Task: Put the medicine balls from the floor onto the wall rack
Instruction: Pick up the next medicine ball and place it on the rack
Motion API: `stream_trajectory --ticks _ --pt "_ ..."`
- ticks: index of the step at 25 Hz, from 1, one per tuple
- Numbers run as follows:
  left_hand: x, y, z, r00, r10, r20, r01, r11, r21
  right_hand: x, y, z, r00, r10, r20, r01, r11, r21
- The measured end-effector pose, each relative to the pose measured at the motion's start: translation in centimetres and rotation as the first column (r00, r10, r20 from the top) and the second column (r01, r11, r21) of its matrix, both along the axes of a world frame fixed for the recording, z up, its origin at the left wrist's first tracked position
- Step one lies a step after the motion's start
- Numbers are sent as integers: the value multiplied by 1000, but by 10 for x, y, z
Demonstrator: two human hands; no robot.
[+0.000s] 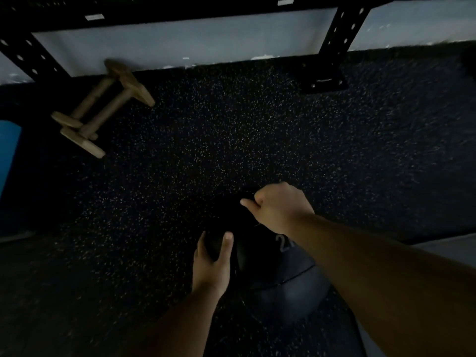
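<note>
We note the speckled floor (231, 130) filling the view, the black rack (337, 34) along 12 o'clock. A dark medicine ball (244, 243) sits at 6 o'clock, off the rack. Our left hand (212, 264) cups its near side, fingers wrapped; our right hand (279, 207) curls over its top. Wooden parallettes (100, 106) lie at 10 o'clock.

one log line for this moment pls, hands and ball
stage: pickup | left hand: gripping near side of black medicine ball | right hand: clenched over its far top | ball: low over speckled floor | rack: ahead
</note>
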State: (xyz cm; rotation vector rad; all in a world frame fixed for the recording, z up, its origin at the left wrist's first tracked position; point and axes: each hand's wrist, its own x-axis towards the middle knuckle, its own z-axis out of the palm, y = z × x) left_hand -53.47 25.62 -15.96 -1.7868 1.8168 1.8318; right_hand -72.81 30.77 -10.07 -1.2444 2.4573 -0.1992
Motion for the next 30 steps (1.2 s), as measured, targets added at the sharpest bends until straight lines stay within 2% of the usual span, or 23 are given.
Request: stream_trajectory --ticks 2,4,9,12,16,19,22,26,28,30 --pt "-17 -6 25 994 87 -68 -89 996 -23 -9 -16 43 996 40 -84 -46 997 -69" --pt "-45 -19 69 977 137 -163 -149 987 -66 -27 -31 109 985 12 -172 -37 989 -146" --pt "-124 -83 265 906 110 -410 -189 969 -159 -76 -59 336 932 -109 -347 -32 926 -376" --pt "-170 -139 430 796 46 -604 -204 959 -196 -98 -89 513 838 -187 -513 -91 879 -469" --pt "-213 -198 690 683 -132 -718 -100 958 -270 -120 -118 765 679 -342 -649 -196 768 -610" --pt "-216 -212 872 514 -269 -815 -95 926 -366 -116 -118 944 617 -425 -662 -282 666 -691" --pt "-199 -208 1017 307 -444 -841 -52 875 -481 -86 -104 1092 565 -482 -670 -349 596 -723" --pt "-192 -194 1124 228 -536 -813 -119 813 -569 -58 -88 1204 508 -545 -667 -445 498 -745" --pt "-198 -185 1150 186 -545 -817 -151 806 -572 -60 -81 1231 468 -561 -684 -489 480 -728" --pt "-209 -177 1161 188 -537 -822 -128 817 -563 -73 -75 1242 440 -565 -698 -502 490 -713"
